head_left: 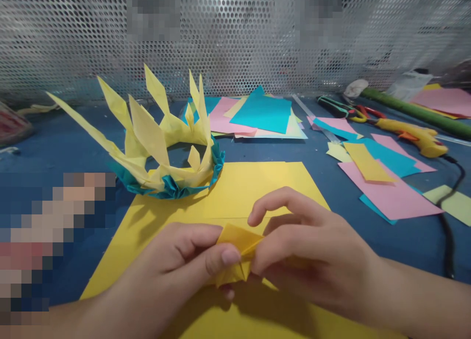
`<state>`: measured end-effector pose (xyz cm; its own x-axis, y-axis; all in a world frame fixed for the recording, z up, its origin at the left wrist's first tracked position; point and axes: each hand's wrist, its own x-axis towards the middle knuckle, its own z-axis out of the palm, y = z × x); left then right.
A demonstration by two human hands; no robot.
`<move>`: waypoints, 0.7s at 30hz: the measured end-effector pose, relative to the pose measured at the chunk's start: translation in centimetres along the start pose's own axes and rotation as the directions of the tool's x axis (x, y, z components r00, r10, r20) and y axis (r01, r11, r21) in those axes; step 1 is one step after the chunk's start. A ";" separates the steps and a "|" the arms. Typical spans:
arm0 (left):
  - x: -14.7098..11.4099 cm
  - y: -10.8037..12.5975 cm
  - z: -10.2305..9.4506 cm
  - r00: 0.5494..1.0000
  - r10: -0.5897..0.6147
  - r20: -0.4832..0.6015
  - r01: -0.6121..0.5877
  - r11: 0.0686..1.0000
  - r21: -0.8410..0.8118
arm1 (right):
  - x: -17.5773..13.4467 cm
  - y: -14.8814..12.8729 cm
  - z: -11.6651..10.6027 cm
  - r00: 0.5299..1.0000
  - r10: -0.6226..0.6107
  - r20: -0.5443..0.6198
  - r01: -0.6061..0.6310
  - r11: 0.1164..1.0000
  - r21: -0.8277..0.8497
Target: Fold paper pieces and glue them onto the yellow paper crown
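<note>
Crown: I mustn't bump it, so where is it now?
In the head view, the crown sits left of centre, over the far left corner of the yellow paper, beyond the left hand.

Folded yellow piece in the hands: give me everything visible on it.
The folded yellow piece is small and looks like paper, in a warm, slightly orange yellow. It is folded in layers: an angular upper flap, with creased, pointed folds below. It is held tilted over larger yellow sheets. The left hand grips it, thumb pressed on the near face; the right hand touches its right edge. Fingers hide parts of both sides, and its back is unseen.
</note>
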<state>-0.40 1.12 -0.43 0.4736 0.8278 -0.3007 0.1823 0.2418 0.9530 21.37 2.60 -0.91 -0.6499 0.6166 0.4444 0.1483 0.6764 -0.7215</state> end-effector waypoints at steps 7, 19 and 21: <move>-0.1 0.0 0.1 0.999 -0.049 -0.021 0.051 0.996 0.069 | -0.5 -0.1 0.7 0.993 -0.045 -0.107 0.030 0.990 -0.141; 0.0 -0.1 0.3 0.994 -0.039 0.101 0.008 0.955 0.295 | 0.5 -0.9 0.9 0.972 0.181 -0.150 -0.180 0.983 0.020; 0.0 -0.2 0.5 0.998 -0.004 0.059 -0.019 0.926 0.377 | 0.6 -0.8 1.2 0.969 0.183 -0.168 -0.184 0.983 0.014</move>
<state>-0.06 0.83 -0.64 0.5226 0.7958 -0.3059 0.4846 0.0179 0.8746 19.96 1.90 -0.70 -0.4774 0.7889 0.3871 0.2546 0.5458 -0.7983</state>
